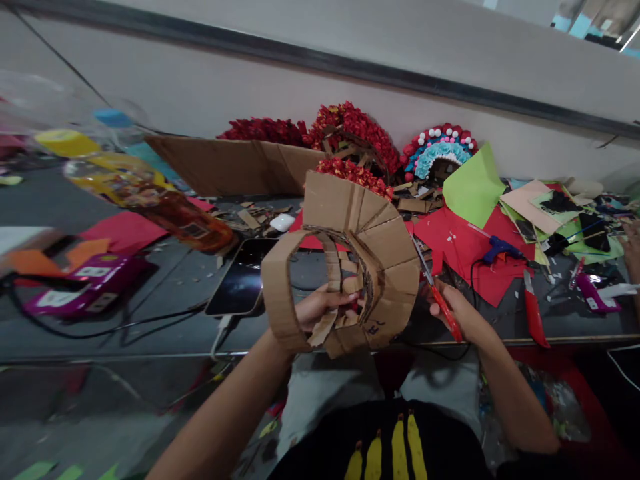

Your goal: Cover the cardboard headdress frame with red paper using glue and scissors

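Observation:
A brown cardboard headpiece (385, 247), with a fan of panels and a ring-shaped band, is held up over the table's front edge. My left hand (323, 305) reaches through the band and grips the piece from inside; the fingertips are partly hidden by cardboard strips. Just right of the fan, my right hand (453, 310) is closed on the red handles of a pair of scissors (444, 308). The scissor blades point up and to the left, close beside the fan's right edge.
A tilted bottle (165, 200), a phone (243, 277) and a purple power strip (93, 283) lie left. Red flower-covered pieces (350, 130) stand behind. Red paper (450, 233), a blue glue gun (503, 249) and a red-handled knife (534, 313) are right. Another person's hand (633, 250) shows far right.

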